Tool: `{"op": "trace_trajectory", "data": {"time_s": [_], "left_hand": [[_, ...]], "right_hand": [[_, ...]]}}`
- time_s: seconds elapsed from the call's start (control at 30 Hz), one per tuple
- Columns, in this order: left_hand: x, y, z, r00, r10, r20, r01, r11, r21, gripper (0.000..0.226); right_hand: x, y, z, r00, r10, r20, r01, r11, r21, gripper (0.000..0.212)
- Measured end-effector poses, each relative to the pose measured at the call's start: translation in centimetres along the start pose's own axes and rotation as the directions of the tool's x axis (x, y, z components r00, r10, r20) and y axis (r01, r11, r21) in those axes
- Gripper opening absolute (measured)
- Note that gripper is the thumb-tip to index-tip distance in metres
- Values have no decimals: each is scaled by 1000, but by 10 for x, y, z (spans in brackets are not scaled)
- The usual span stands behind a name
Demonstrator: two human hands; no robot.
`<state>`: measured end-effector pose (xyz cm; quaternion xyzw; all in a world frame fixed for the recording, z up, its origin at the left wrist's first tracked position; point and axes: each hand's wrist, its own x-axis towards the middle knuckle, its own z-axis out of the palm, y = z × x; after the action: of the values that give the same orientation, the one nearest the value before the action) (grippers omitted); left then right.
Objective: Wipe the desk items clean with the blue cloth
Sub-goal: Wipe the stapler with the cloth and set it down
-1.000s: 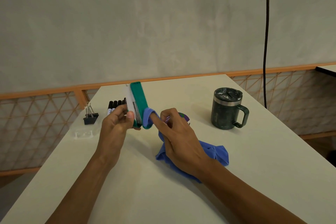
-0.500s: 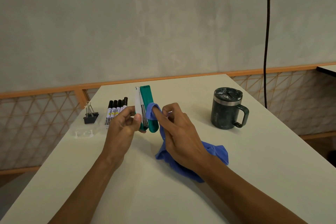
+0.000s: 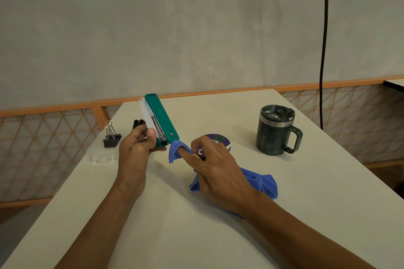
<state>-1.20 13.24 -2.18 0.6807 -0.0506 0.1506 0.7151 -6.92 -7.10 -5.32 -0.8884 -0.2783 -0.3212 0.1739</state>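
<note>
One stapler (image 3: pixel 160 119), one blue cloth (image 3: pixel 260 181), one mug (image 3: pixel 276 131) at right of frame. The left hand (image 3: pixel 133 155) pinches the stapler. The right hand (image 3: pixel 218 172) grips the cloth, its wrapped forefinger now slid down to the stapler's lower end.

Nothing fully legible. On round purple disc (image 3: pixel 222 140) lying on pale table (image 3: pixel 240 236): bits of white lettering plus a green ring mark near the far edge, largely covered by right hand (image 3: pixel 218 172), letters not readable. On long green plastic stapler (image 3: pixel 162 117) gripped in left hand (image 3: pixel 135 148): faint raised marks at the far tip, possibly a brand stamp, too small to read.
</note>
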Motion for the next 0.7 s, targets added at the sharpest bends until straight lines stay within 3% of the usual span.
{"op": "trace_trajectory", "data": {"time_s": [0.2, 0.3, 0.5, 0.6, 0.7], "left_hand": [[-1, -2, 1, 996, -7, 93, 12, 999, -53, 24], [-4, -4, 2, 989, 11, 146, -12, 1000, 3, 27], [-15, -5, 10, 942, 127, 309, -208, 947, 244, 20], [-17, -6, 11, 924, 204, 324, -327, 859, 393, 22], [-21, -3, 11, 903, 293, 315, -411, 802, 434, 21]], "right_hand": [[-2, 6, 0, 996, 85, 1, -85, 995, 48, 57], [-2, 8, -2, 992, 126, -5, -125, 987, 99, 60], [0, 22, -15, 973, 222, -67, -198, 946, 257, 55], [0, 28, -24, 948, 298, -112, -237, 896, 376, 49], [0, 29, -31, 927, 347, -145, -222, 817, 532, 45]]}}
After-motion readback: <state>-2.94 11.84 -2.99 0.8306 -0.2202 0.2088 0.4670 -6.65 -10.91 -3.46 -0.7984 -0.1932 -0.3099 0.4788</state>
